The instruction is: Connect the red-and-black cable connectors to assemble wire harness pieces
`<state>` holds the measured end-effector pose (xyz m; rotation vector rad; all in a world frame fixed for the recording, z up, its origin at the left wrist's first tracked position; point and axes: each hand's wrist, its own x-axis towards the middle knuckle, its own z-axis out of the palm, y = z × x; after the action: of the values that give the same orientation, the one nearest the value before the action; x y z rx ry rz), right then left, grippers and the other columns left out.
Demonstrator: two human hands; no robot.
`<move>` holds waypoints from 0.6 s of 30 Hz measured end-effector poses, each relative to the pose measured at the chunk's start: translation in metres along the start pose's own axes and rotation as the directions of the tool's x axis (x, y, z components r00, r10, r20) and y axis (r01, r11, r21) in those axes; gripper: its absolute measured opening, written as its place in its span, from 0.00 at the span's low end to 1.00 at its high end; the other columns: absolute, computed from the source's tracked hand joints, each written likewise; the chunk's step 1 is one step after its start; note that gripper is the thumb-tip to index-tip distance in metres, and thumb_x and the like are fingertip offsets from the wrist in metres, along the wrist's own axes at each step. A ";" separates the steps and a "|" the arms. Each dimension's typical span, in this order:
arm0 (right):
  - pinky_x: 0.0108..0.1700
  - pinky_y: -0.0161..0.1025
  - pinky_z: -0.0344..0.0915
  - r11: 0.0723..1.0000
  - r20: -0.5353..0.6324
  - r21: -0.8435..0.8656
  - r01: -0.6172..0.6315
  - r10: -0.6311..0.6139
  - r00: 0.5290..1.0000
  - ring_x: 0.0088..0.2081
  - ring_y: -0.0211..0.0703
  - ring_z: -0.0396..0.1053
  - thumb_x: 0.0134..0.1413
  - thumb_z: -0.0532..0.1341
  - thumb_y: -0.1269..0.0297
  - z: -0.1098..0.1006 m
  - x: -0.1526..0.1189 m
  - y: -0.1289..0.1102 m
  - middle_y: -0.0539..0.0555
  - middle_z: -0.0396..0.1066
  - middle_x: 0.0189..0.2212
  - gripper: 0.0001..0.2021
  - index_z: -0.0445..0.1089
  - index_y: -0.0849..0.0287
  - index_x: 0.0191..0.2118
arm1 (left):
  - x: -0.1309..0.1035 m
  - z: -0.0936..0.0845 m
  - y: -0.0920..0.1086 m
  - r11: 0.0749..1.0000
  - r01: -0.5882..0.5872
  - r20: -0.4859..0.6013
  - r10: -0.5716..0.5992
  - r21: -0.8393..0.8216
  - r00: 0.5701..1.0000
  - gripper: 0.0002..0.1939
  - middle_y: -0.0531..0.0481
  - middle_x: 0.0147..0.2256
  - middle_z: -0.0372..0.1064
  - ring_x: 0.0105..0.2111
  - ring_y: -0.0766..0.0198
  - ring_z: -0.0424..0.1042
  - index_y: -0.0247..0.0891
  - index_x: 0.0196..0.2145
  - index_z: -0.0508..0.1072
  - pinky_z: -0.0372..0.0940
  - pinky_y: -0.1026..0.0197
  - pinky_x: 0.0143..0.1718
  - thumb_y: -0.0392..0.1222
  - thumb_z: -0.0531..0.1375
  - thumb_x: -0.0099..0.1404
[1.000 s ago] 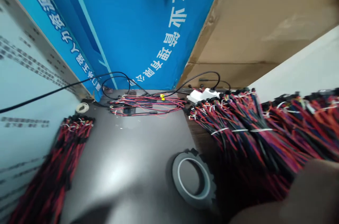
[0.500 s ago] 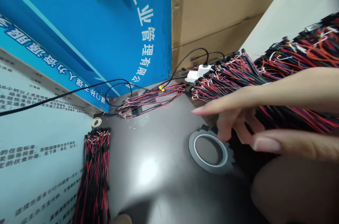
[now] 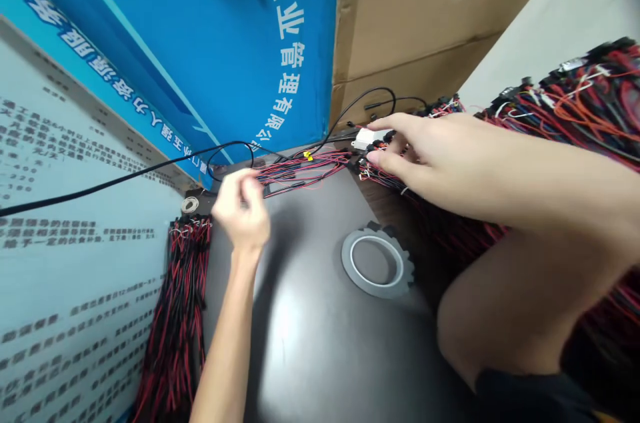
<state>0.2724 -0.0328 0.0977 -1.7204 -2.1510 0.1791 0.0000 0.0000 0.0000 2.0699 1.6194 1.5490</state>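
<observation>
Thin red and black wires (image 3: 320, 166) with a yellow tag (image 3: 307, 155) lie across the back of the grey surface. My left hand (image 3: 243, 206) is at their left end, fingers curled; what it grips, if anything, is blurred and hidden. At the right end of these wires, my right hand (image 3: 415, 149) reaches over the white plug (image 3: 367, 137) and the black connectors, its thumb and forefinger apart. Its other fingers are hidden behind. A grey ring (image 3: 350, 269) with a notched edge lies flat below my right hand.
A large wire pile (image 3: 555, 99) spreads along the right. Another bundle (image 3: 177, 316) lies at the left beside a printed board (image 3: 90, 269). Blue panel (image 3: 240, 63) and cardboard (image 3: 400, 16) stand behind. A black cable (image 3: 100, 183) crosses the left; a bare knee (image 3: 495, 303) is at lower right.
My left hand has come up from the bottom edge to the left end of the wires. My right hand has moved forward and left to the connectors. The view has shifted slightly.
</observation>
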 end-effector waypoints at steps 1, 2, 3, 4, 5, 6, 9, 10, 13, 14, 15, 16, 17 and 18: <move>0.40 0.48 0.68 0.999 0.023 -0.024 -0.031 0.031 0.999 0.34 0.51 0.71 0.65 0.53 0.54 0.001 -0.001 -0.005 0.57 0.72 0.33 0.18 0.70 0.58 0.51 | -0.002 0.006 -0.010 0.998 0.007 0.067 -0.011 0.060 0.998 0.09 0.46 0.39 0.70 0.40 0.61 0.68 0.36 0.42 0.72 0.66 0.57 0.43 0.38 0.55 0.67; 0.40 0.48 0.68 0.999 0.049 -0.020 -0.026 0.027 0.998 0.35 0.51 0.71 0.65 0.53 0.54 0.002 -0.002 -0.010 0.57 0.72 0.34 0.18 0.70 0.58 0.51 | -0.004 0.012 -0.022 0.990 0.016 0.153 -0.038 0.140 0.988 0.09 0.46 0.39 0.71 0.42 0.58 0.68 0.36 0.42 0.73 0.65 0.56 0.44 0.35 0.56 0.65; 0.40 0.47 0.67 1.000 0.064 0.011 0.010 -0.011 0.998 0.36 0.51 0.71 0.65 0.53 0.54 0.003 -0.005 -0.013 0.57 0.72 0.35 0.18 0.70 0.59 0.51 | -0.007 0.017 -0.034 0.973 0.019 0.244 -0.076 0.228 0.967 0.10 0.46 0.40 0.71 0.44 0.56 0.67 0.36 0.42 0.73 0.65 0.55 0.46 0.33 0.57 0.63; 0.40 0.45 0.67 0.996 0.076 0.056 0.063 -0.067 0.995 0.37 0.50 0.71 0.65 0.53 0.54 0.004 -0.008 -0.016 0.57 0.73 0.36 0.18 0.69 0.59 0.52 | -0.009 0.022 -0.047 0.946 0.030 0.314 -0.137 0.323 0.940 0.12 0.45 0.41 0.71 0.46 0.53 0.65 0.35 0.43 0.73 0.64 0.53 0.47 0.32 0.58 0.61; 0.40 0.43 0.67 0.989 0.092 0.096 0.110 -0.119 0.989 0.38 0.49 0.72 0.65 0.53 0.55 0.006 -0.011 -0.018 0.57 0.73 0.38 0.18 0.68 0.58 0.54 | -0.012 0.025 -0.058 0.926 0.013 0.366 -0.162 0.377 0.916 0.12 0.44 0.43 0.71 0.46 0.52 0.64 0.35 0.42 0.73 0.63 0.52 0.49 0.30 0.57 0.61; 0.40 0.42 0.66 0.984 0.104 0.120 0.128 -0.140 0.985 0.38 0.48 0.72 0.66 0.53 0.55 0.009 -0.014 -0.018 0.57 0.73 0.39 0.19 0.67 0.57 0.56 | -0.014 0.026 -0.068 0.915 -0.015 0.406 -0.164 0.402 0.899 0.12 0.43 0.44 0.71 0.47 0.51 0.64 0.34 0.43 0.74 0.62 0.51 0.51 0.30 0.57 0.62; 0.39 0.42 0.65 0.992 0.117 0.095 0.077 -0.088 0.989 0.37 0.49 0.72 0.64 0.55 0.56 0.029 -0.021 -0.013 0.58 0.74 0.39 0.22 0.63 0.59 0.60 | -0.017 0.025 -0.084 0.920 -0.031 0.397 -0.139 0.392 0.907 0.09 0.44 0.44 0.71 0.44 0.52 0.63 0.37 0.43 0.75 0.61 0.52 0.50 0.35 0.58 0.65; 0.37 0.41 0.65 0.994 0.163 0.088 0.058 -0.071 0.984 0.36 0.48 0.73 0.63 0.56 0.56 0.038 -0.021 -0.009 0.57 0.74 0.36 0.23 0.63 0.58 0.61 | -0.016 0.023 -0.085 0.924 -0.020 0.392 -0.142 0.382 0.909 0.08 0.45 0.43 0.71 0.43 0.53 0.63 0.38 0.41 0.75 0.61 0.53 0.48 0.37 0.58 0.65; 0.33 0.39 0.64 0.998 0.310 0.053 -0.039 0.021 0.951 0.33 0.46 0.73 0.60 0.59 0.57 0.062 -0.013 0.005 0.57 0.75 0.35 0.21 0.67 0.59 0.57 | -0.011 0.020 -0.085 0.933 0.019 0.427 -0.183 0.360 0.885 0.04 0.47 0.37 0.71 0.40 0.54 0.63 0.39 0.36 0.75 0.61 0.55 0.42 0.36 0.60 0.63; 0.33 0.39 0.63 0.997 0.331 0.030 -0.070 0.056 0.942 0.32 0.46 0.73 0.59 0.59 0.57 0.069 -0.008 0.011 0.58 0.75 0.35 0.21 0.68 0.60 0.55 | -0.009 0.020 -0.085 0.936 0.027 0.445 -0.192 0.351 0.875 0.03 0.48 0.36 0.71 0.39 0.55 0.63 0.39 0.35 0.74 0.60 0.56 0.41 0.35 0.60 0.63; 0.33 0.39 0.64 0.995 0.339 0.008 -0.097 0.089 0.936 0.33 0.46 0.73 0.59 0.59 0.57 0.074 -0.003 0.016 0.58 0.75 0.36 0.21 0.68 0.60 0.55 | -0.007 0.020 -0.085 0.939 0.033 0.457 -0.198 0.343 0.867 0.03 0.48 0.36 0.71 0.38 0.56 0.64 0.39 0.34 0.74 0.60 0.56 0.40 0.34 0.60 0.62; 0.33 0.39 0.64 0.994 0.347 -0.010 -0.112 0.109 0.931 0.33 0.47 0.73 0.59 0.60 0.56 0.078 0.002 0.020 0.58 0.75 0.36 0.21 0.69 0.60 0.55 | -0.005 0.020 -0.085 0.941 0.036 0.466 -0.199 0.335 0.862 0.03 0.49 0.35 0.71 0.38 0.56 0.64 0.38 0.33 0.74 0.59 0.56 0.39 0.34 0.60 0.62; 0.33 0.40 0.64 0.993 0.362 -0.026 -0.112 0.114 0.925 0.32 0.47 0.73 0.58 0.60 0.56 0.081 0.006 0.024 0.59 0.75 0.36 0.19 0.70 0.59 0.52 | -0.004 0.020 -0.086 0.944 0.034 0.475 -0.195 0.328 0.858 0.03 0.49 0.35 0.71 0.37 0.57 0.64 0.38 0.32 0.74 0.59 0.57 0.39 0.33 0.59 0.62; 0.34 0.40 0.64 0.994 0.369 -0.031 -0.101 0.105 0.923 0.33 0.48 0.73 0.58 0.60 0.56 0.085 0.011 0.026 0.59 0.75 0.36 0.18 0.71 0.59 0.51 | -0.002 0.020 -0.086 0.946 0.030 0.482 -0.192 0.323 0.855 0.04 0.49 0.34 0.70 0.37 0.57 0.64 0.38 0.32 0.73 0.58 0.57 0.38 0.32 0.59 0.61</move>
<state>0.2632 -0.0046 0.0135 -1.9343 -2.3186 0.5643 -0.0431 0.0453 -0.0627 2.2179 1.7938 0.6468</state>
